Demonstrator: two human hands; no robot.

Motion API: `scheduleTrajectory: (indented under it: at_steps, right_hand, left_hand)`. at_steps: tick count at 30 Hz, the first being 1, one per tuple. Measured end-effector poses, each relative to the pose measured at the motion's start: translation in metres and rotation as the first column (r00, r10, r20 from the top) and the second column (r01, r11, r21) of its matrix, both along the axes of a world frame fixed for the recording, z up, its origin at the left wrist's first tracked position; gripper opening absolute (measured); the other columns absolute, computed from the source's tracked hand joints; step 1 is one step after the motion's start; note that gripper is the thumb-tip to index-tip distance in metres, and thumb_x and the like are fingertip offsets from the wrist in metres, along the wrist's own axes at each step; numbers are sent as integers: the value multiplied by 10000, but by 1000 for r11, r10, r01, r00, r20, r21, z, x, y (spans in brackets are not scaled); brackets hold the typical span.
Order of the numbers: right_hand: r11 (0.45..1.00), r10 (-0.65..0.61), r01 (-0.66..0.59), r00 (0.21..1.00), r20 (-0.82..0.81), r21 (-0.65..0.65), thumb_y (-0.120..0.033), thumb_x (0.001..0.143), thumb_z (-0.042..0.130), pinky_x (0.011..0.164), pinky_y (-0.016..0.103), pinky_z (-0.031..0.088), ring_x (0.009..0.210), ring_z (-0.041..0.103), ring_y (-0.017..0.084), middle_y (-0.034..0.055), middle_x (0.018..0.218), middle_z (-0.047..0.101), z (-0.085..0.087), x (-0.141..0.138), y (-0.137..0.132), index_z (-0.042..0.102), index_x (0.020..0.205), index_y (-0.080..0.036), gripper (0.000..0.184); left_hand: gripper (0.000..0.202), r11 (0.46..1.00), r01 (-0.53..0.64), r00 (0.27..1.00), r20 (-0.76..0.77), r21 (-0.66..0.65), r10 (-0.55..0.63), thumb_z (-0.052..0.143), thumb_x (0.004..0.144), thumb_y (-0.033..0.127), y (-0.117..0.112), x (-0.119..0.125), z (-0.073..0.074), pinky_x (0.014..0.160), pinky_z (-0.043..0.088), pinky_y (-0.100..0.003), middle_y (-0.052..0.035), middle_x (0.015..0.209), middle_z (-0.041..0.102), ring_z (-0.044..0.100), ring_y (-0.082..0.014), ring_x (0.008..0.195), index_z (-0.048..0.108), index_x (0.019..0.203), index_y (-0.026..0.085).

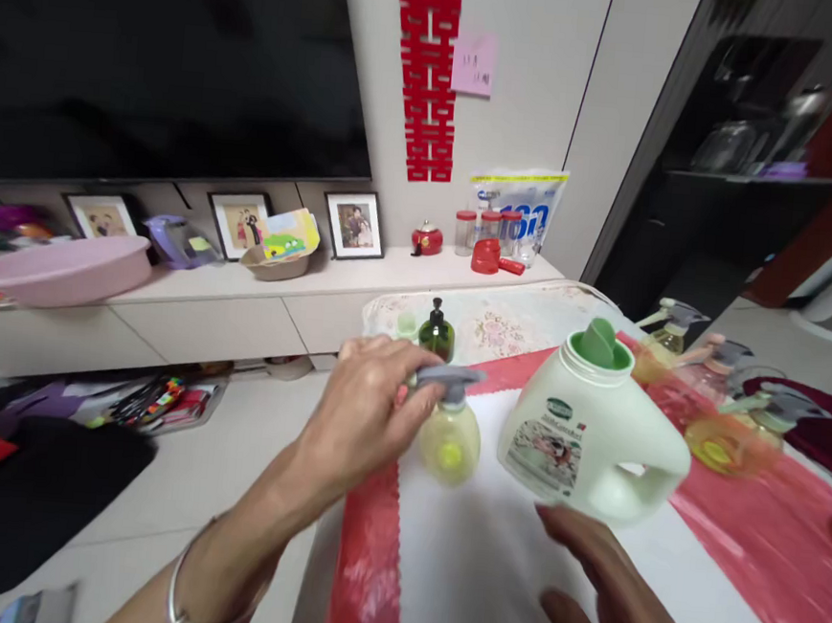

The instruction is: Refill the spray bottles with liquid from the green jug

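My left hand (372, 404) is closed on the grey pump head of a round, clear pump bottle (451, 444) with pale yellow liquid in it. The bottle is upright over the white tabletop; I cannot tell whether its base touches it. My right hand (610, 596) holds nothing, thumb and fingers apart, just in front of a large pale-green detergent jug (558, 428). This jug stands with its handle to the right and a green spout in its open neck. Behind the pump bottle is a dark green bottle with a black pump (436, 334).
Several more pump bottles (738, 428) stand at the right, on or behind red plastic sheeting (764, 550). A long white cabinet (207, 309) along the wall carries a pink basin (59, 269), picture frames (355, 225) and red-lidded jars (490, 231). A small light-green cap (406, 325) is near the dark green bottle.
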State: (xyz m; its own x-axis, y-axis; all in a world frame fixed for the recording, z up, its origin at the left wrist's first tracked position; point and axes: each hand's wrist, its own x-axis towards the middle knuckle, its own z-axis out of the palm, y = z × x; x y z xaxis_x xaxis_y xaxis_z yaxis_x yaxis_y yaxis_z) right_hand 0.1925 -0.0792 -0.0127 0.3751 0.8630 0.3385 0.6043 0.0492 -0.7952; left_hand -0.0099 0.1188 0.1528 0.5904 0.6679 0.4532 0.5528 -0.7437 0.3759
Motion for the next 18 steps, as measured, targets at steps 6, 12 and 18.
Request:
scheduleTrajectory:
  at_steps: [6, 12, 18]
  right_hand:
    - [977, 202, -196, 977, 73, -79, -288, 804, 714, 1091, 484, 510, 1395, 490, 282, 105, 1545, 459, 4, -36, 54, 371, 1525, -248, 800]
    - [977, 158, -166, 985, -67, -136, -373, 826, 717, 1018, 464, 524, 1225, 607, 287, 112, 1373, 608, -3, -34, 60, 501, 1398, -206, 634]
    - [961, 214, -252, 939, -271, -115, -398, 880, 689, 864, 341, 529, 1017, 638, 220, 48, 1157, 670, 9, -28, 62, 563, 1282, -224, 456]
  left_hand:
    - [128, 973, 145, 983, 135, -182, -122, 598, 958, 217, -57, -2, -54, 809, 381, -405, 32, 813, 699, 599, -179, 765, 703, 990, 284]
    - [675, 893, 154, 953, 301, -422, -22, 820, 797, 305, -59, -15, -94, 932, 488, -453, -35, 1209, 687, 635, -258, 1110, 498, 1389, 338]
    - [938, 734, 230, 963, 258, -639, -77, 943, 509, 221, -62, 12, -144, 1008, 530, -532, -91, 1359, 608, 574, -362, 1245, 546, 1356, 287]
